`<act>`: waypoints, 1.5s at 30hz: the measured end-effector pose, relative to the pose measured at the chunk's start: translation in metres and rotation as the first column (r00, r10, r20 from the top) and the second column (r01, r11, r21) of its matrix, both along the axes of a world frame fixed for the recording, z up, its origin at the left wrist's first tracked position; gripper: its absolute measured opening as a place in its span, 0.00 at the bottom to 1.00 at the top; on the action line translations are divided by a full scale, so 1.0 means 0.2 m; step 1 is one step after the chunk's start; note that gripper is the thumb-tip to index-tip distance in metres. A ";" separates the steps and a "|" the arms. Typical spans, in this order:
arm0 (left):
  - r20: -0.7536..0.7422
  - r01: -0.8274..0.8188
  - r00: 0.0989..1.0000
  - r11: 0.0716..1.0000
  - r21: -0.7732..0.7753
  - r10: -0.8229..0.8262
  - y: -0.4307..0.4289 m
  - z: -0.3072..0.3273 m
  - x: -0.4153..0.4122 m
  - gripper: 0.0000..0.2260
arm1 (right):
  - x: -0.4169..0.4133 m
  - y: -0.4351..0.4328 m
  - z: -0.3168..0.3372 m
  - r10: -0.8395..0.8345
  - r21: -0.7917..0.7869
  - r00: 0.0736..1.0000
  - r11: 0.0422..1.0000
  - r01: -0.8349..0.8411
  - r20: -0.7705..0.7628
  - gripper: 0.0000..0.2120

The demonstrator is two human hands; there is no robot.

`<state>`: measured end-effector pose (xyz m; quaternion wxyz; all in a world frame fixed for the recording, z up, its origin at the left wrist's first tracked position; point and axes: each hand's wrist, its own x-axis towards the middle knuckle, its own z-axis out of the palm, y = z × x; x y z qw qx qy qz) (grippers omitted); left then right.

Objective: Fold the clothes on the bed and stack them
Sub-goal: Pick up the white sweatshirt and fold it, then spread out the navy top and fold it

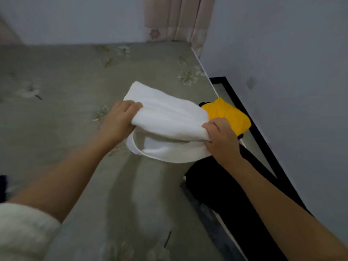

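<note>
Nearest, below the right hand [220, 140]: a black cloth [216, 185] at the edge of the bed [75, 81], perhaps a garment waiting its turn, hard to tell in this dim view. Between both hands: the white garment [165, 117], held just above the bed. Left hand [120, 119] curled round its left end, right hand pinching its right end. Soft, light and limp by the look, neither slippery nor fragile; sags in a loop under the hands, so better taken at two ends or corners together, never at one point. Plain white, rather thick cloth, doubled over, with faint lengthwise ridges. Just beyond the right hand, touching the white cloth: a folded yellow garment [229, 115].
</note>
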<state>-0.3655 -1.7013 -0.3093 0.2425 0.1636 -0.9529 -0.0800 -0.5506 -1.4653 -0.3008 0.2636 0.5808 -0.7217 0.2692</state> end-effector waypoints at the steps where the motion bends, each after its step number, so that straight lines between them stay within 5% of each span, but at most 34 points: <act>1: -0.027 0.027 0.999 1.000 -0.008 -0.028 0.01 0.04 -0.21 0.16 | -0.13 0.04 0.03 -0.039 -0.039 0.999 0.999 0.037 -0.027 0.10; 4: 0.045 0.012 0.999 0.999 0.043 -0.013 0.05 0.06 -0.75 0.20 | -0.43 0.14 -0.03 -0.166 -0.031 0.986 0.986 0.165 -0.009 0.08; 6: 0.403 -0.094 0.915 0.985 0.146 0.028 0.11 -0.02 -1.02 0.26 | -0.60 0.18 -0.17 -0.240 0.150 0.970 0.961 0.231 0.043 0.08; 7: 0.607 -0.132 0.795 0.975 0.181 -0.005 0.15 -0.08 -1.10 0.29 | -0.69 0.19 -0.26 -0.291 0.339 0.952 0.909 0.243 0.096 0.09; 9: 0.788 -0.175 0.608 0.950 0.257 -0.101 0.23 -0.25 -1.17 0.33 | -0.82 0.21 -0.44 -0.461 0.774 0.877 0.601 0.199 0.132 0.17; 11: 0.801 -0.219 0.586 0.926 0.307 -0.127 0.29 -0.43 -1.11 0.32 | -0.93 0.24 -0.57 -0.552 0.944 0.823 0.324 0.060 0.137 0.27; 12: 0.798 -0.246 0.592 0.917 0.314 -0.114 0.29 -0.50 -1.06 0.32 | -0.96 0.23 -0.62 -0.572 0.955 0.804 0.297 0.017 0.163 0.32; 16: 0.844 -0.394 0.530 0.857 0.332 -0.084 0.28 -0.66 -0.77 0.31 | -1.05 0.15 -0.73 -0.627 0.937 0.721 0.338 -0.089 0.295 0.26; 19: 0.801 -0.544 0.598 0.731 0.412 -0.006 0.24 -0.67 -0.55 0.32 | -1.03 0.12 -0.77 -0.661 0.951 0.696 0.291 -0.107 0.280 0.26; 23: 0.730 -0.659 0.659 0.606 0.446 0.179 0.20 -0.55 -0.29 0.31 | -0.85 0.09 -0.70 -0.659 0.927 0.727 0.365 0.087 0.192 0.26; 26: 0.688 -0.720 0.656 0.529 0.449 0.310 0.22 -0.41 -0.04 0.30 | -0.58 0.00 -0.58 -0.530 0.880 0.815 0.472 0.054 0.234 0.25; 30: 0.666 -0.780 0.614 0.454 0.430 0.424 0.33 -0.19 0.42 0.30 | -0.07 -0.16 -0.38 -0.280 0.866 0.871 0.423 -0.266 0.404 0.22; 37: 0.536 -0.839 0.526 0.300 0.454 0.660 0.62 0.17 1.44 0.30 | 0.84 -0.27 -0.03 -0.004 0.816 0.861 0.323 -0.480 0.508 0.24; 45: 0.260 -0.835 0.364 0.189 0.517 0.894 1.04 0.58 2.68 0.27 | 1.95 -0.21 0.35 0.251 0.699 0.804 0.398 -0.594 0.539 0.25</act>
